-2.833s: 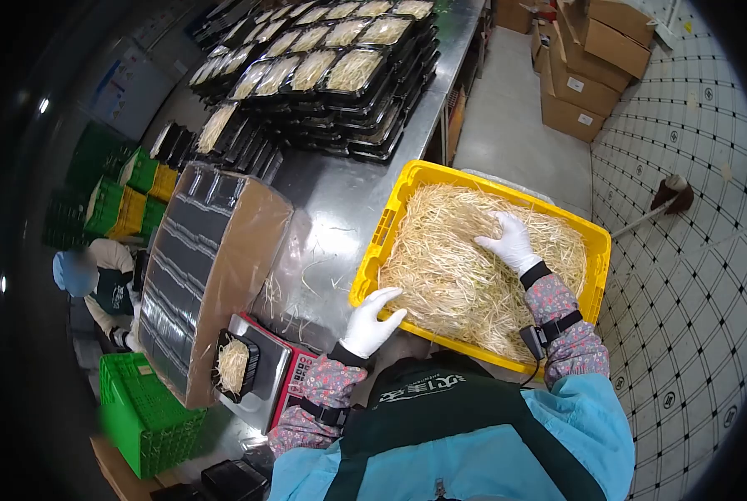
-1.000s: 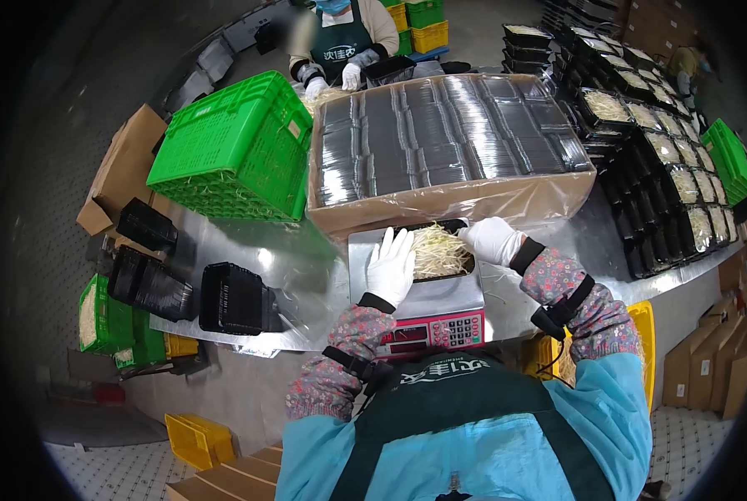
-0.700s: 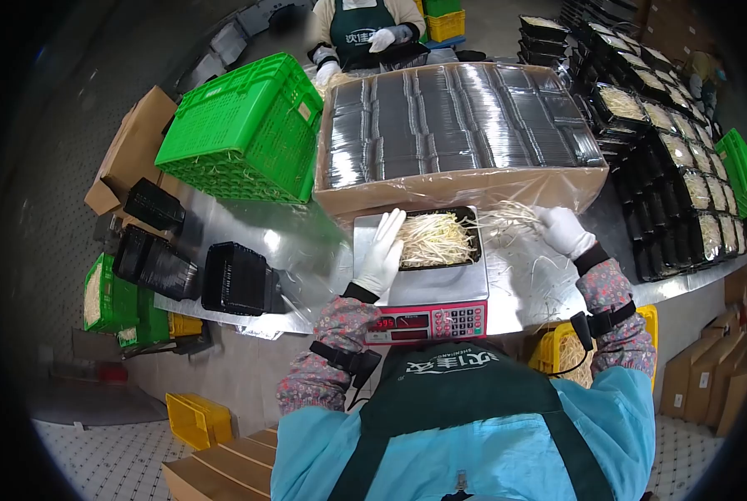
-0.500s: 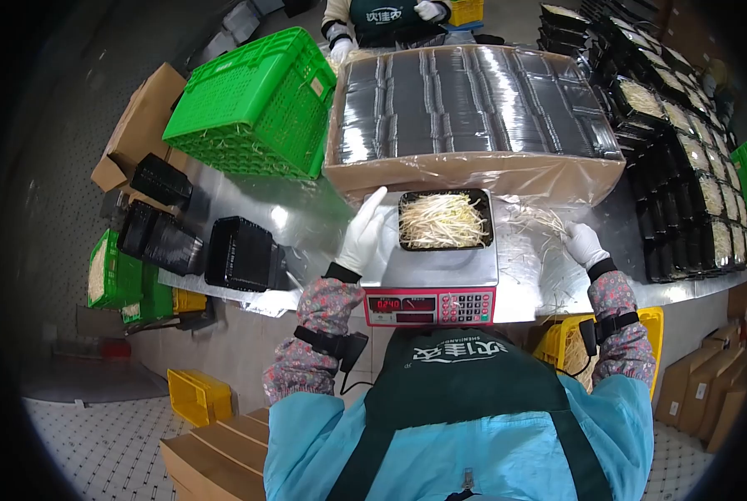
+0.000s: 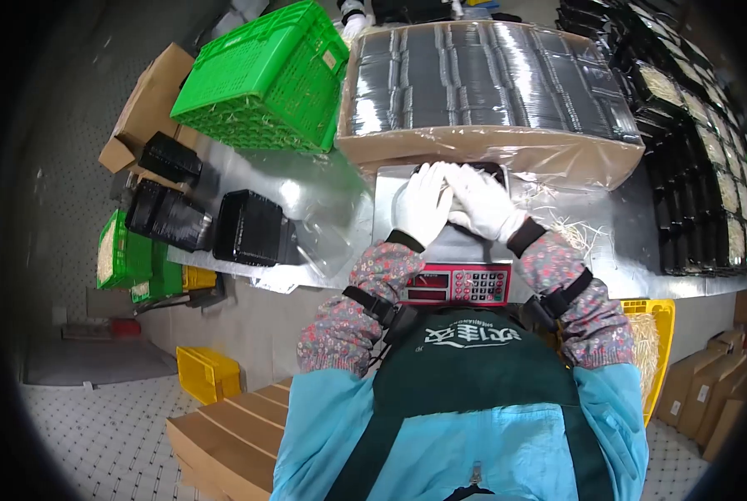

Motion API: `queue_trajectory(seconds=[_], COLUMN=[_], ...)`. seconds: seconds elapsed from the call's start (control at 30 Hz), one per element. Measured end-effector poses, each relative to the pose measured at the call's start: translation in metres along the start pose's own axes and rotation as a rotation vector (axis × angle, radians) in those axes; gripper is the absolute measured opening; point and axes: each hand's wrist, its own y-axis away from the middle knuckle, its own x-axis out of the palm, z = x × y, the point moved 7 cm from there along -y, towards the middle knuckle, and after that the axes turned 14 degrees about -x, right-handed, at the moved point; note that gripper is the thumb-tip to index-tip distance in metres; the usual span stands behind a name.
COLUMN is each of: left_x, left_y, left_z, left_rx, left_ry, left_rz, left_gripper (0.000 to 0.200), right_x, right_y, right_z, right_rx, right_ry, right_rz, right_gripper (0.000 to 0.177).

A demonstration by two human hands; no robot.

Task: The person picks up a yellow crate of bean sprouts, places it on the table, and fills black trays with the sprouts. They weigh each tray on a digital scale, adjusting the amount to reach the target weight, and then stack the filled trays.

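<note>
Both hands wear white gloves and lie side by side over a black tray [image 5: 496, 171] on the scale [image 5: 385, 196]. My left hand [image 5: 423, 203] is flat over the tray's left part. My right hand [image 5: 480, 200] covers the right part, its fingertips meeting those of the left. Fingers are stretched out on both, and neither is closed on anything. The sprouts in the tray are hidden beneath them. Below the hands shows the scale's red panel [image 5: 465, 284]. Loose sprouts [image 5: 575, 234] are scattered on the metal table right of the scale.
Behind the scale stands a carton [image 5: 507, 150] of stacked black trays. A green crate [image 5: 265, 79] and black tray stacks [image 5: 248, 227] are at the left. Filled trays [image 5: 711, 179] are piled at the right. Across the table a co-worker's gloved hand [image 5: 355, 25] shows.
My left hand moved right and my right hand moved left, both onto the tray, now covering its sprouts. The view has shifted, so the table sits higher in it.
</note>
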Motion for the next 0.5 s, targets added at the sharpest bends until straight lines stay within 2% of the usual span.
queue_trajectory(seconds=[0.1, 0.2, 0.23, 0.27, 0.3, 0.33, 0.4, 0.43, 0.47, 0.5], left_x=[0.012, 0.016, 0.018, 0.015, 0.011, 0.007, 0.017, -0.022, -0.022, -0.017], left_y=[0.003, 0.008, 0.007, 0.004, 0.003, 0.001, 0.004, -0.008, -0.01, -0.008], left_z=[0.006, 0.005, 0.009, 0.008, 0.01, 0.013, 0.043, 0.017, 0.027, 0.036], left_rx=[0.018, 0.047, 0.021, -0.006, -0.037, -0.069, -0.253, -0.3, -0.295, -0.301], left_ry=[-0.136, -0.195, -0.154, -0.113, -0.041, 0.15, 0.559, 0.355, 0.649, 0.558], left_rz=[-0.002, -0.031, -0.012, 0.01, 0.08, 0.182, 0.346, 0.406, 0.364, 0.338], left_gripper=[0.036, 0.035, 0.036, 0.037, 0.041, 0.048, 0.054, 0.056, 0.056, 0.057], right_x=[0.002, 0.012, 0.003, -0.001, -0.009, -0.017, -0.047, -0.057, -0.066, -0.065], right_y=[0.024, 0.043, 0.039, 0.036, 0.036, 0.037, 0.041, 0.048, 0.055, 0.057], right_z=[-0.018, -0.035, -0.03, -0.031, -0.032, -0.034, -0.038, -0.042, -0.045, -0.049], right_rx=[-0.028, -0.041, -0.036, 0.104, 0.142, 0.181, 0.307, 0.354, 0.399, 0.374], right_ry=[-0.099, -0.223, -0.214, -0.277, -0.347, -0.418, -0.551, -0.653, -0.753, -0.865], right_rz=[0.004, 0.022, 0.029, 0.137, 0.096, 0.054, 0.044, -0.001, -0.051, -0.174], right_gripper=[0.067, 0.071, 0.072, 0.071, 0.073, 0.075, 0.081, 0.083, 0.084, 0.08])
